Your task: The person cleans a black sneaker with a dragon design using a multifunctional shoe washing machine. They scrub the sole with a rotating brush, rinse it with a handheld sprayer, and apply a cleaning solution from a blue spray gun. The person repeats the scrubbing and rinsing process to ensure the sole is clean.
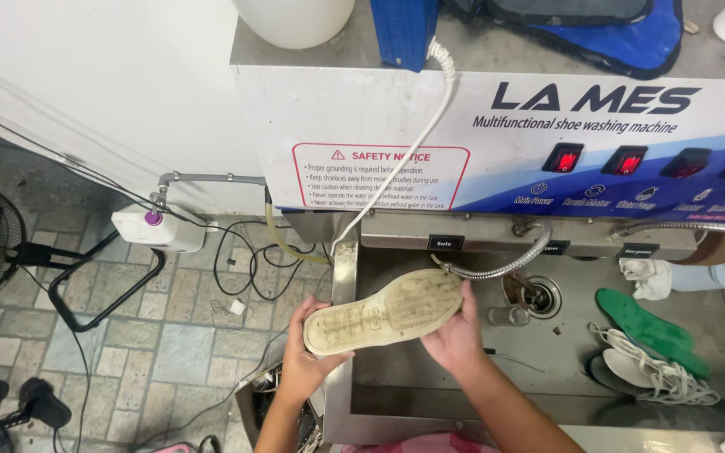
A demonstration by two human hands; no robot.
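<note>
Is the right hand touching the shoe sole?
Touching. The head view shows the right hand gripping the front end of the shoe sole, fingers wrapped over its edge.

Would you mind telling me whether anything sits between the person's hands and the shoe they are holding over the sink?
Nothing visible does. The left hand grips the shoe at its heel end and the right hand at its toe end, both directly on it, sole up, above the steel sink.
</note>
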